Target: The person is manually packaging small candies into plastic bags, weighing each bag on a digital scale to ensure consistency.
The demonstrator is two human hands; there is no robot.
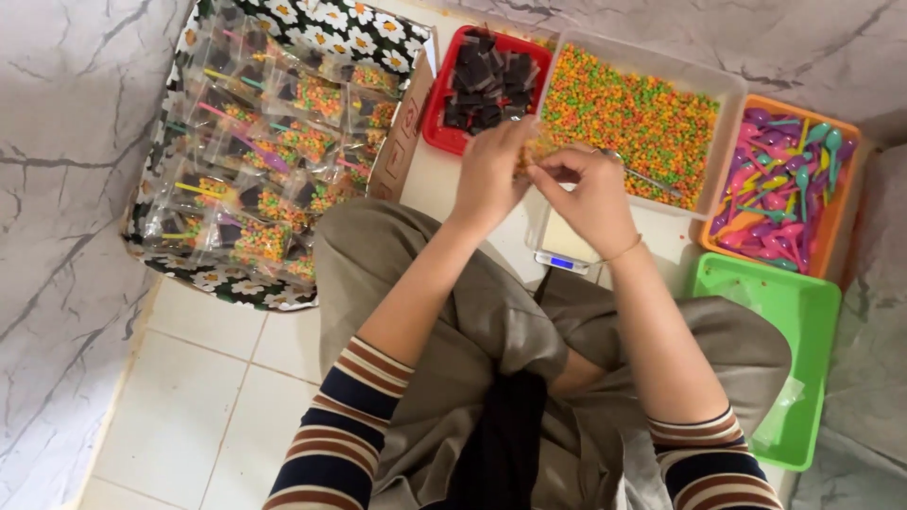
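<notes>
My left hand [491, 175] and my right hand [590, 198] meet above a small white digital scale [564, 247] on the floor. Together they pinch a small clear bag [531, 153] holding colourful candy bits; most of it is hidden behind my fingers. Just beyond my hands stands a clear tub of orange, green and yellow candy bits [635, 118], with a metal spoon [650, 179] lying in it. Left of it a red tray [444, 132] holds dark chocolate pieces.
A flower-patterned box [364, 33] at the left is full of several filled clear packets with spoons. An orange tray [836, 222] at the right holds coloured plastic spoons. A green tray [803, 312] with clear bags lies nearer. Marble-patterned walls surround the tiled floor.
</notes>
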